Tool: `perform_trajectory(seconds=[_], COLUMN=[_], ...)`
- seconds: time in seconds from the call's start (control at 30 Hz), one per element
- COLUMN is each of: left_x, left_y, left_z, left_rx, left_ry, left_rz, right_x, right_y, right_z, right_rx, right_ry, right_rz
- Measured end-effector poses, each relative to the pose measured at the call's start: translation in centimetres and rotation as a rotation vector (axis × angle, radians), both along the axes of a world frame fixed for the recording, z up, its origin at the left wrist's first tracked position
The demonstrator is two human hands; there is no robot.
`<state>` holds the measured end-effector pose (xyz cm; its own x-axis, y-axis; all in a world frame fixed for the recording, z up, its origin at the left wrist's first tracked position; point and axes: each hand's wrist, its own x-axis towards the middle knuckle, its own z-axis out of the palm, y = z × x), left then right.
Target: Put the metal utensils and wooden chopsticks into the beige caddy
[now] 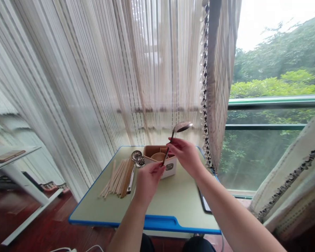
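Note:
A metal ladle [183, 126] is held up at a slant over the table, its bowl at the upper right. My left hand [150, 180] is closed on the low end of its handle. Higher up the handle, below the bowl, my right hand [183, 153] pinches it between thumb and fingers. Behind the hands stands a white box [170, 172] with a brown inside and dividers, partly covered by them. To the left of the box lie slotted metal ladles [137, 155], beside a spread bundle of wooden chopsticks [119, 177].
The pale table [173, 203] has a blue rim. A dark-edged tablet or phone [205, 201] lies at its right edge, partly behind my right arm. Striped curtains [94, 77] hang behind, and a window is at the right. Another white desk [18, 162] stands at the left.

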<state>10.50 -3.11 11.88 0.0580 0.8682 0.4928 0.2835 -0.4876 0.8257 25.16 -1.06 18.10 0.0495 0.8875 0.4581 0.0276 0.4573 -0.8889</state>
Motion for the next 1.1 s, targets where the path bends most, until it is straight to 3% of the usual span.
perform_trajectory(seconds=[0.17,0.33,0.53,0.73,0.9,1.1], left_x=[1.9,3.2,5.1,6.2,5.8,5.6], left_y=[2.1,6.2,10.3,13.1,13.3,12.4], left_z=[3.1,4.5,3.9,3.0,2.8,2.4], left_rx=[0.034,0.045,0.031,0.036,0.042,-0.19], left_ry=[0.052,0.121,0.152,0.349,0.488,0.246], left_rz=[-0.061,-0.192,-0.322,-0.4,-0.436,-0.56], right_x=[2.1,3.9,5.5,5.9,5.7,5.8], right_y=[0.3,1.8,4.2,6.3,6.7,6.4], right_z=[2.0,2.1,0.8,-2.5,-4.6,-5.7], right_rx=[0.039,0.1,0.152,0.142,0.089,0.055], right_ry=[0.18,0.254,0.207,0.167,0.159,0.122], right_rz=[0.036,-0.015,-0.082,-0.178,-0.216,-0.214])
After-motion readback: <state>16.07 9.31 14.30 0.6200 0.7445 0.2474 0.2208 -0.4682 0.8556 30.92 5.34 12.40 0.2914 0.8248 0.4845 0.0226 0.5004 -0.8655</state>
